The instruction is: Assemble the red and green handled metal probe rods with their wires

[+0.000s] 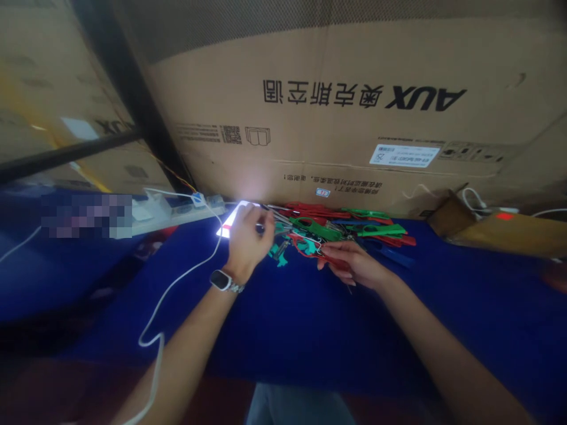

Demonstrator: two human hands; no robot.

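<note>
The red tool [335, 258] is at the near edge of a pile of red and green tools [372, 230], over the blue cloth [283, 330], in front of the big cardboard box [328, 141]. The right hand [354, 262] pinches it between thumb and fingers. The left hand [251, 236] is by a bright glowing thing [233, 221] with its fingers curled in, and a small dark bit shows there, but I cannot tell what it grips. The red part looks like hard, smooth plastic, so it is probably light and stiff, maybe a bit slippery, and not easy to break. Thin shiny metal bits in the pile may poke, so the fat colored part seems the best place to hold.
</note>
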